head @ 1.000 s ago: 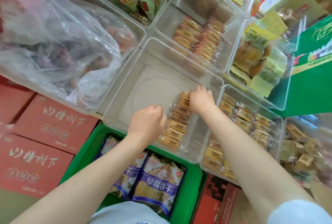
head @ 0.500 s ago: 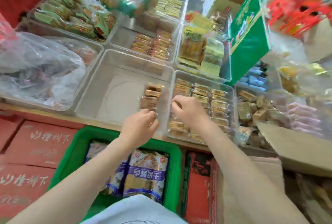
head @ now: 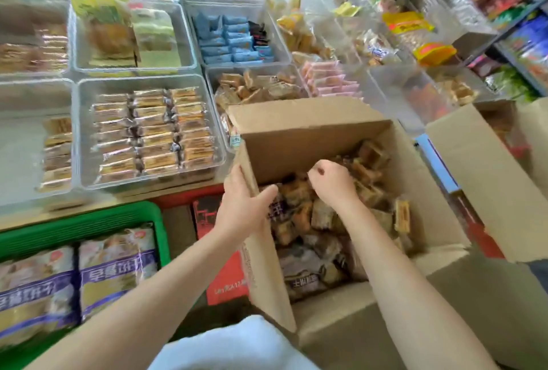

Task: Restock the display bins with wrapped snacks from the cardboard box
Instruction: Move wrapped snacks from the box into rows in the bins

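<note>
Head view: right hand (head: pixel 332 182) fingers curl among wrapped snacks (head: pixel 299 221) in cardboard box (head: pixel 430 191).

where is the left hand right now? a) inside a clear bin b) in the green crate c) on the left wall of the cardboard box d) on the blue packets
c: the left hand holds the upper edge of the cardboard box on its left wall, thumb inside, while the right hand reaches into the wrapped snacks.

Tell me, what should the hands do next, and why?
Probably lift a handful of wrapped snacks out: the right hand is already curled down among them in the cardboard box, the left hand steadies its wall, and the near-left bin holds only one row.
</note>
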Available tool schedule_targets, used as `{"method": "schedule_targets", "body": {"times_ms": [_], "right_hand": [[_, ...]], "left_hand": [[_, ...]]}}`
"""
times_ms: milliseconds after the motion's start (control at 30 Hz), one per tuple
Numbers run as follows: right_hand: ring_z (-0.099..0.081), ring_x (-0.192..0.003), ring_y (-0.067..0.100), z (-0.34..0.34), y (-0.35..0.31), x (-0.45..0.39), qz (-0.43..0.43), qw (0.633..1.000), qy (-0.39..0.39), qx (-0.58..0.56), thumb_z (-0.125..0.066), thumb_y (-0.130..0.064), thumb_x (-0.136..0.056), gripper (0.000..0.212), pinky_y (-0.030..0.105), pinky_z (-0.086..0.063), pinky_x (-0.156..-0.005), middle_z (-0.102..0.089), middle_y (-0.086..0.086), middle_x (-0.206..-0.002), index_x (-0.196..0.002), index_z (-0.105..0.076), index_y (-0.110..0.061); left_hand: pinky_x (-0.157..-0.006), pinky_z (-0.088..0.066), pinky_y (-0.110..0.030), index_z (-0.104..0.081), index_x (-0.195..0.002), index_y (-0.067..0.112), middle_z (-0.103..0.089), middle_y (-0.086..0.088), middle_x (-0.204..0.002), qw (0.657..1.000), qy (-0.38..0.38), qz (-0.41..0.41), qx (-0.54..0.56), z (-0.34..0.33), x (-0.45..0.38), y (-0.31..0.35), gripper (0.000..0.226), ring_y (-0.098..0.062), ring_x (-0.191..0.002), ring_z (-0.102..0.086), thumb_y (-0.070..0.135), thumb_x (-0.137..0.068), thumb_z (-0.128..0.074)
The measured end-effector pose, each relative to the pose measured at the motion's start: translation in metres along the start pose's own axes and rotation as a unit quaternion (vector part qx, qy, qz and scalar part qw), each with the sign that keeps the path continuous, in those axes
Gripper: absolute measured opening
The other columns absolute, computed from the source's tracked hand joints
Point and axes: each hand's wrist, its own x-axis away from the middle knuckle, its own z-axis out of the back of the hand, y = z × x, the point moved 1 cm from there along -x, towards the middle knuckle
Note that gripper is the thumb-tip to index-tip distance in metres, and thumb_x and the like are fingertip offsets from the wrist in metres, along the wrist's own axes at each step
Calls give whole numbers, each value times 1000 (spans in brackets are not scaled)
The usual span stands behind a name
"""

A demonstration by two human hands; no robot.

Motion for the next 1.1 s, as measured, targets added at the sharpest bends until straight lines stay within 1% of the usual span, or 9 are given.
{"method": "schedule_targets", "body": {"times_ms": [100,233,333,433,633,733,833,1000,1100], "right_hand": [[-58,-114,25,-10,33,-23,-33,991,-123,31,-45,-31,-103,33,35,-49,-96,-64,4,-126,-124,-66,-18],[-55,-112,25,-35,36,-47,-16,983,-168,71,-45,-23,-104,34,35,-48,-95,-53,8,-139,-136,-57,-17],[-40,-136,36,-66,38,-59,14,968,-204,144,-47,-16,-102,47,42,-43,-107,-25,15,-156,-148,-42,-18],[-24,-142,40,-93,40,-62,31,937,-200,283,-54,-21,-99,50,46,-40,-107,-12,18,-159,-147,-40,-21],[-26,-142,36,-97,34,-60,105,902,-109,403,-53,-14,-96,49,47,-31,-109,-32,16,-151,-143,-45,-22],[-43,-131,33,-89,35,-61,107,942,-128,290,-58,-16,-95,40,45,-39,-102,-50,12,-140,-134,-50,-20],[-58,-114,24,-58,15,-55,58,979,-195,11,-64,-33,-97,38,33,-48,-91,-60,1,-130,-131,-57,-16],[-56,-65,15,5,-28,-6,15,857,-288,-427,-43,-36,-107,40,26,-37,-54,-64,6,-84,-113,-66,-3],[-36,-51,17,23,-45,19,59,803,-362,-470,-34,-30,-108,38,27,-26,-49,-48,6,-67,-108,-61,-4]], "left_hand": [[-114,-37,-45,-20,-157,35,-32,6,-159,999,33,19,34,-9,-3,-2,90,-18,-140,-40,47,-74,-54],[-111,-39,-40,-32,-152,36,-46,11,-148,998,36,-3,50,2,-3,-4,81,-10,-131,-46,42,-74,-55],[-101,-42,-31,-30,-153,33,-46,12,-145,998,42,-4,53,2,-2,-2,81,-6,-124,-48,41,-76,-54],[-98,-44,-30,-29,-155,31,-47,11,-145,997,47,-1,68,0,-1,-3,85,-3,-120,-51,41,-75,-56],[-104,-45,-42,-30,-154,31,-48,9,-146,998,46,5,41,2,-2,-1,84,-5,-119,-52,46,-75,-54],[-106,-45,-45,-31,-153,30,-48,7,-145,998,48,2,38,-1,-2,-2,83,-10,-121,-52,47,-75,-55],[-107,-45,-46,-32,-152,31,-49,8,-143,998,46,-4,46,-1,-4,-4,81,-11,-123,-52,47,-76,-55],[-107,-46,-50,-28,-152,40,-39,9,-152,998,59,-30,-7,2,-1,-12,76,-13,-133,-47,59,-85,-58],[-115,-33,-44,-20,-155,40,-21,13,-162,979,85,-153,-107,19,14,4,80,-12,-146,-27,57,-89,-62]]}}
